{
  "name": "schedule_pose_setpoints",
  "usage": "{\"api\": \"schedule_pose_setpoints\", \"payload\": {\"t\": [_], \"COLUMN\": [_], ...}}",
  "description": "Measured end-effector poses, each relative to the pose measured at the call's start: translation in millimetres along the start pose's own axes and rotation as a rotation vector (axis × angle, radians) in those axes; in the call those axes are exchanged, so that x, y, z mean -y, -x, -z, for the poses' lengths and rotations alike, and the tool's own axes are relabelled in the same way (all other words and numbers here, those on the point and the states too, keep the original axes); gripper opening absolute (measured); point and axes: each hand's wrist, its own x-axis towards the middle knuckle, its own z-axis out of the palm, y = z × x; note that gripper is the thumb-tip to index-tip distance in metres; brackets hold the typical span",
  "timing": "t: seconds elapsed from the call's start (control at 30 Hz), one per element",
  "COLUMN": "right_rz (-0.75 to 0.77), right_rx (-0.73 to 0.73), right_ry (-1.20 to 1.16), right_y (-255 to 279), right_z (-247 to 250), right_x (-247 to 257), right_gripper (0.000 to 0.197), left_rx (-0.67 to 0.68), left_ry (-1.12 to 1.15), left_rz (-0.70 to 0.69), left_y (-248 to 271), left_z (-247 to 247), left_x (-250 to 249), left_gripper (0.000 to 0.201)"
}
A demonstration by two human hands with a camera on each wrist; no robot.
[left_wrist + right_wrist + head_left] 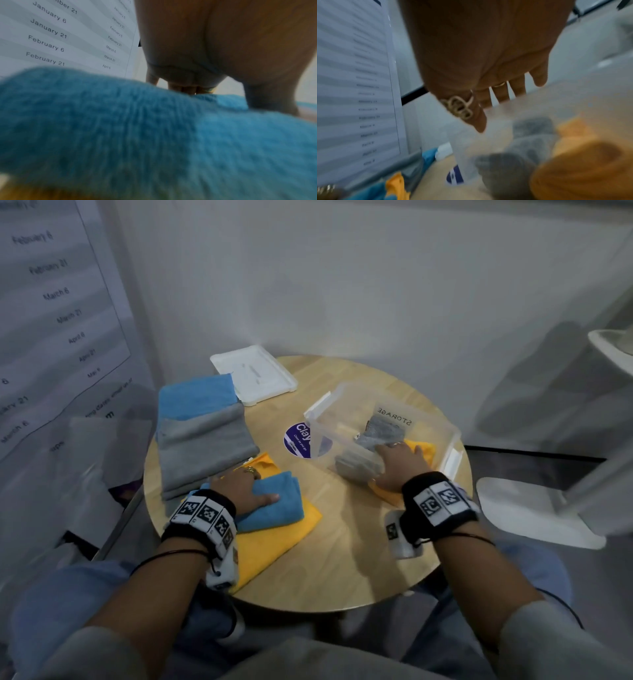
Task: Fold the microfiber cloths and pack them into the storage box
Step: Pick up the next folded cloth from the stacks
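1. The left hand (223,47) hangs over a blue cloth (154,135), fingertips (187,90) touching its far edge.
2. A date chart (60,33) behind lists January 6 to April 6.

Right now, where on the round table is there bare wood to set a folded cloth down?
Bare wood runs along the near table edge, between the yellow cloth and the right hand. A narrower strip lies between the folded blue cloth and the storage box. The left side is crowded with stacked cloths.
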Motion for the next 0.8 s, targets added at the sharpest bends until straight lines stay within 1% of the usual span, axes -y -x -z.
{"api": "schedule_pose_setpoints", "payload": {"t": [0.03, 0.07, 0.1, 0.17, 0.23, 0.33, 0.4, 0.47, 0.5, 0.53, 0.57, 0.6, 0.63, 0.67, 0.7, 0.73, 0.77, 0.8], "right_rz": [0.006, 0.002, -0.009, -0.040, -0.071, -0.067, -0.060, -0.065, -0.054, -0.022, 0.031, 0.092, 0.151, 0.212, 0.260, 0.285, 0.278, 0.245], "right_rx": [-0.026, -0.044, -0.054, -0.076, -0.073, -0.043, -0.018, 0.007, -0.015, -0.070, -0.165, -0.280, -0.374, -0.414, -0.392, -0.311, -0.208, -0.128], "right_ry": [-0.068, -0.136, -0.195, -0.236, -0.223, -0.182, -0.134, -0.083, -0.067, -0.088, -0.163, -0.272, -0.381, -0.486, -0.584, -0.650, -0.679, -0.702], "right_y": [-4.5, -8.1, -10.4, -12.8, -13.1, -8.6, -5.4, -2.2, -1.2, 0.5, 3.2, 6.7, 9.3, 11.0, 11.5, 11.2, 9.2, 6.4], "right_z": [-1.5, -3.9, -6.4, -10.2, -11.6, -14.1, -16.1, -14.8, -13.8, -12.6, -10.5, -8.5, -8.3, -9.9, -14.2, -21.7, -31.2, -40.9], "right_x": [10.2, 16.3, 19.4, 18.2, 8.7, -10.0, -19.9, -23.5, -22.3, -18.6, -11.6, -1.3, 11.2, 25.7, 40.1, 55.4, 69.8, 82.9], "right_gripper": [0.049, 0.042, 0.036, 0.031, 0.031, 0.032, 0.030, 0.029, 0.035, 0.046, 0.056, 0.061, 0.059, 0.049, 0.036, 0.024, 0.020, 0.024], "left_rx": [0.027, 0.046, 0.054, 0.049, 0.073, 0.177, 0.193, 0.177, 0.159, 0.131, 0.099, 0.057, 0.026, 0.008, 0.022, 0.045, 0.073, 0.084], "left_ry": [-0.031, -0.073, -0.118, -0.187, -0.177, -0.107, -0.079, -0.065, -0.043, -0.004, 0.054, 0.119, 0.162, 0.174, 0.146, 0.110, 0.085, 0.074], "left_rz": [0.002, 0.005, 0.003, -0.015, -0.038, -0.042, -0.045, -0.055, -0.067, -0.094, -0.120, -0.155, -0.165, -0.171, -0.162, -0.155, -0.143, -0.145], "left_y": [-1.1, -1.5, -2.1, -3.2, -4.6, -4.6, -7.1, -6.7, -7.4, -6.8, -6.4, -4.8, -3.5, -2.9, -3.3, -2.7, -3.3, -3.6], "left_z": [1.8, 3.8, 4.9, 7.3, 5.6, 3.6, 3.9, 5.8, 6.3, 7.8, 9.6, 12.6, 15.4, 17.0, 17.3, 16.6, 14.5, 12.6], "left_x": [0.4, 0.5, 0.9, 1.1, 2.4, 5.2, 6.0, 4.6, 5.4, 5.7, 7.0, 7.4, 7.0, 7.1, 5.3, 3.8, 2.8, 1.7], "left_gripper": [0.080, 0.080, 0.075, 0.060, 0.054, 0.048, 0.043, 0.041, 0.041, 0.044, 0.049, 0.054, 0.057, 0.054, 0.052, 0.051, 0.051, 0.052]}}
